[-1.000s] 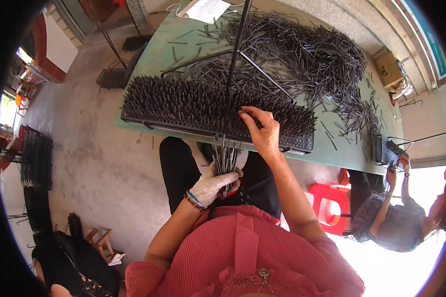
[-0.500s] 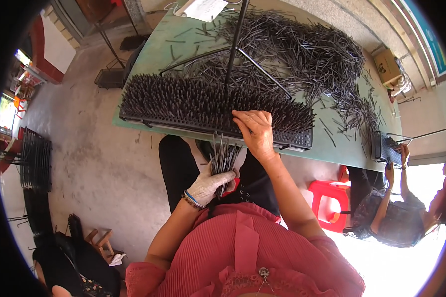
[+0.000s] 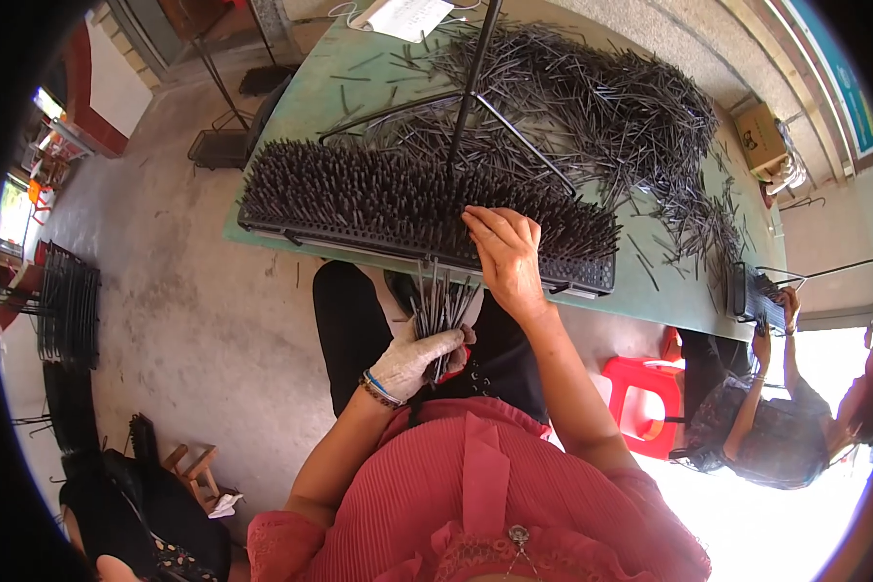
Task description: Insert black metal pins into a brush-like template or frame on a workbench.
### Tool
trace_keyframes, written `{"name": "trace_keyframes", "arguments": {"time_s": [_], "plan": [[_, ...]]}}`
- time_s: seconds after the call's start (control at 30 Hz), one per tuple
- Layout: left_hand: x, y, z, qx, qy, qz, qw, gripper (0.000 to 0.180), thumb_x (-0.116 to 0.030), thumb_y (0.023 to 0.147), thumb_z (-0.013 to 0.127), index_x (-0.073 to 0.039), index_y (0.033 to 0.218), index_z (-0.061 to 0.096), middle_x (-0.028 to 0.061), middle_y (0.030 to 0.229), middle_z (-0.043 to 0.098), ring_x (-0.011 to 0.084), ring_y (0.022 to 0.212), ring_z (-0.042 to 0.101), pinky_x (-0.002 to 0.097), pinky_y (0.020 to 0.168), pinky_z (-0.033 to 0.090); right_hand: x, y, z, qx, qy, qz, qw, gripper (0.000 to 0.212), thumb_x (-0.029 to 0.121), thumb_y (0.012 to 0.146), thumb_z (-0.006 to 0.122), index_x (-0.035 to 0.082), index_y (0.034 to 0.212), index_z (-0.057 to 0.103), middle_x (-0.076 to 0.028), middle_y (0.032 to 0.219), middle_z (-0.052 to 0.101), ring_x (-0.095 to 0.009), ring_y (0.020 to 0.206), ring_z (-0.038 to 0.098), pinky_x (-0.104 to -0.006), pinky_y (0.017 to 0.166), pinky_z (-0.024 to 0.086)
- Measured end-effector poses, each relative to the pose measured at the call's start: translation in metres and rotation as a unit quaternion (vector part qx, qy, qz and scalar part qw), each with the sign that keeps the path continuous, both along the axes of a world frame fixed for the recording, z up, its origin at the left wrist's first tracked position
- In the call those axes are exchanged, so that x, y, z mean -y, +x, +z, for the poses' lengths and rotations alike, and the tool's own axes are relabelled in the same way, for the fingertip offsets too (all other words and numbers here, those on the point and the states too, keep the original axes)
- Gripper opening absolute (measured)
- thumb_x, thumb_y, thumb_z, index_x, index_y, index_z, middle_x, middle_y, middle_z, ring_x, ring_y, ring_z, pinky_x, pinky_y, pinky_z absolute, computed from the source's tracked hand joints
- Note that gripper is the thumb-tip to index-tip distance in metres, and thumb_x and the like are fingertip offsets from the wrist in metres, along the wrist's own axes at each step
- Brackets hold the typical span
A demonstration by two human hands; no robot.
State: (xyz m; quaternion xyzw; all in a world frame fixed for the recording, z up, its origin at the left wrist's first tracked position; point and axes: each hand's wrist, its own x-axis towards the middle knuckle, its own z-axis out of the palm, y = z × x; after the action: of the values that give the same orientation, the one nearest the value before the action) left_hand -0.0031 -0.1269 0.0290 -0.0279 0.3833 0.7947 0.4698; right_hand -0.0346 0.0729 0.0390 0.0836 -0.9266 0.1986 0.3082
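Note:
A long black perforated rack (image 3: 359, 244) lies along the table's near edge, with rows of short dark sticks (image 3: 330, 194) standing upright in its holes. In my gloved left hand (image 3: 409, 361), just below the rack, a loose bundle of thin dark sticks (image 3: 440, 308) is gripped, ends pointing up. My bare right hand (image 3: 507, 254) reaches over the rack's front, right of its middle. Its fingers are bent and pressed together among the standing sticks; what their tips hold, if anything, is too small to make out.
A large heap of loose dark sticks (image 3: 592, 97) covers the back of the green table (image 3: 306, 107). Black metal rods (image 3: 470, 87) rise behind the rack. At the right, a co-worker's hands (image 3: 778, 325) work at a smaller rack (image 3: 747, 291). A red stool (image 3: 640, 403) stands beneath.
My right hand has shifted slightly right and its fingers have drawn closer together at the rack. The left hand still grips the bundle in nearly the same place.

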Motion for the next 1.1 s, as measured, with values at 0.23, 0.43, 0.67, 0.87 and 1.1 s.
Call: {"name": "trace_keyframes", "arguments": {"time_s": [0.23, 0.43, 0.67, 0.87, 1.1], "plan": [[-0.003, -0.001, -0.003, -0.027, 0.002, 0.016, 0.999, 0.018, -0.004, 0.088, 0.062, 0.002, 0.105, 0.06, 0.0107, 0.093, 0.066, 0.016, 0.075, 0.064, 0.0271, 0.067, 0.054, 0.003, 0.001, 0.001, 0.036, 0.013, 0.041, 0.998, 0.03, 0.007, 0.086, 0.063, 0.006, 0.116, 0.066, -0.004, 0.124, 0.063, -0.026, 0.12, 0.051, -0.0431, 0.099, 0.034], [-0.001, 0.005, 0.002, -0.038, -0.023, 0.035, 0.998, 0.019, -0.006, 0.088, 0.064, 0.004, 0.104, 0.062, 0.0085, 0.084, 0.065, 0.0159, 0.076, 0.064, 0.027, 0.069, 0.053, 0.012, 0.023, 0.014, -0.041, -0.065, -0.027, 0.997, 0.025, 0.006, 0.082, 0.071, 0.004, 0.106, 0.07, -0.009, 0.104, 0.069, -0.027, 0.098, 0.061, -0.0349, 0.087, 0.045], [-0.014, -0.001, 0.012, -0.052, 0.001, 0.062, 0.997, 0.02, -0.004, 0.088, 0.065, 0.003, 0.106, 0.061, 0.0088, 0.092, 0.066, 0.0162, 0.076, 0.063, 0.0292, 0.068, 0.052, 0.007, 0.055, 0.014, 0.263, -0.51, 0.004, 0.819, 0.035, 0.024, 0.09, 0.072, -0.006, 0.106, 0.068, -0.009, 0.085, 0.071, -0.009, 0.077, 0.063, -0.0239, 0.068, 0.049], [-0.021, 0.004, 0.011, -0.047, -0.018, 0.036, 0.998, 0.024, -0.006, 0.09, 0.065, 0.0, 0.112, 0.06, 0.0098, 0.098, 0.067, 0.0159, 0.079, 0.065, 0.0285, 0.069, 0.054, 0.002, 0.061, 0.012, 0.313, -0.576, 0.001, 0.755, 0.025, 0.015, 0.089, 0.071, -0.003, 0.106, 0.069, -0.003, 0.088, 0.07, -0.006, 0.08, 0.059, -0.0236, 0.07, 0.048], [-0.026, 0.007, 0.004, -0.041, -0.037, 0.032, 0.998, 0.024, -0.009, 0.091, 0.064, -0.001, 0.113, 0.061, 0.0096, 0.098, 0.068, 0.0156, 0.08, 0.066, 0.0279, 0.069, 0.054, 0.002, 0.066, 0.007, 0.32, -0.586, -0.015, 0.744, 0.026, 0.017, 0.089, 0.071, -0.004, 0.105, 0.069, -0.004, 0.086, 0.07, -0.008, 0.075, 0.061, -0.0233, 0.066, 0.047]]}}
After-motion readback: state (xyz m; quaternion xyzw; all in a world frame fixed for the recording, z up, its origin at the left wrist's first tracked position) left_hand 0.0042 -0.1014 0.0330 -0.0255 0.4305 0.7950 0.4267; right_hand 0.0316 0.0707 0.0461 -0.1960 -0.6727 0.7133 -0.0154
